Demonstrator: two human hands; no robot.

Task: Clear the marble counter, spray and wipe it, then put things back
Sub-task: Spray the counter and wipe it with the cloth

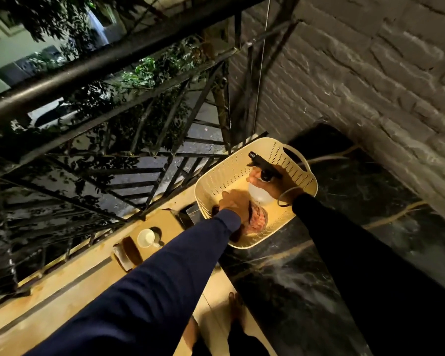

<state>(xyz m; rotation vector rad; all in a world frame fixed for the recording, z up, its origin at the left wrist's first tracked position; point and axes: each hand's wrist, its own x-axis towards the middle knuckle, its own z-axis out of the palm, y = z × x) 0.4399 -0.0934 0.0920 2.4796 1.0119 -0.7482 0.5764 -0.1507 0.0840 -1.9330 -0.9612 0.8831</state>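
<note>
1. The spray bottle (260, 194) stands upright inside the cream basket (224, 173), which sits at the far edge of the marble bench (344, 201).
2. The right hand (274, 179) is curled round the bottle's neck.
3. The left hand (233, 204) lies on the reddish cloth (258, 220), just beside the bottle and nearer the person; whether it grips the cloth, I cannot tell.
4. Both things probably must come out straight upward.

Dim night, warm light on cream basket (224, 173), sheen on marble counter (344, 227), railing (113, 65) bowed by wide-angle, soft edges.
</note>
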